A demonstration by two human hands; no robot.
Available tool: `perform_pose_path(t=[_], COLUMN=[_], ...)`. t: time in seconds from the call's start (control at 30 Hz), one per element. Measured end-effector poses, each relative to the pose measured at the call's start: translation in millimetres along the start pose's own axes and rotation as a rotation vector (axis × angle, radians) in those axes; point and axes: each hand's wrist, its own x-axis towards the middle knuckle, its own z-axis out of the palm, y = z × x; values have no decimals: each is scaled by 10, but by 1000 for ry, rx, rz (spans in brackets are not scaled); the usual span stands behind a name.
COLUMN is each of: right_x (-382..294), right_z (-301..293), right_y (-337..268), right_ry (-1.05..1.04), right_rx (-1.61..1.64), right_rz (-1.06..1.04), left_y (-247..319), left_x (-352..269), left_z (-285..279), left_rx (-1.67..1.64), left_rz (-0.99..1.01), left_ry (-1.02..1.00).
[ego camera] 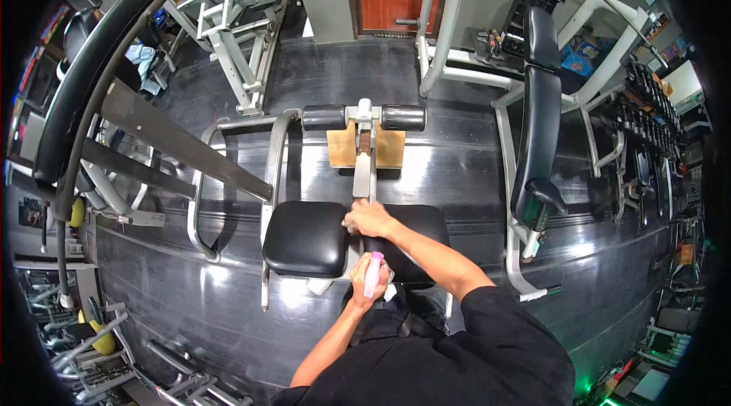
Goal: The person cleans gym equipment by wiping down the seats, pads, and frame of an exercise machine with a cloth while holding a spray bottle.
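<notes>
Before me is a gym bench with a left black padded cushion (304,239) and a right black padded cushion (420,222), joined to a central metal post (364,175). My left hand (361,280) is closed around a small bottle (372,277) with a pink top and a pale body, probably a spray bottle. My right hand (370,219) reaches across to the gap between the cushions, at the near end of the post. Its fingers are curled there, and whatever may be under them is hidden. Something white shows beside my left hand, partly covered.
Two black foam rollers (404,118) cap the post's far end, above a wooden footplate (341,146). A slanted padded frame (188,138) rises on the left. An adjustable bench (537,138) stands on the right, with a dumbbell rack (651,115) beyond. Black rubber flooring (354,69) runs between.
</notes>
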Motion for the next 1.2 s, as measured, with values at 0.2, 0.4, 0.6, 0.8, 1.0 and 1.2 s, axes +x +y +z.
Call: perform_pose_path(t=[0.2, 0.4, 0.6, 0.8, 1.0, 1.2], right_x=[-107, -296, 264, 489, 632, 212], right_z=[-119, -345, 84, 329, 128, 271], right_y=[943, 1323, 716, 1725, 1412, 1965], right_ry=[-37, -388, -200, -723, -898, -1009], right_rx=[-161, -133, 153, 289, 437, 390], right_rz=[276, 739, 168, 426, 541, 691], left_y=[-61, -72, -111, -24, -22, -48], left_x=[-18, 17, 14, 132, 47, 130], left_z=[68, 59, 60, 313, 46, 112], left_rx=[-65, -57, 1, -53, -104, -53], left_rz=[-107, -101, -114, -92, -187, -120], left_ry=[-25, 0, -21, -64, 35, 5])
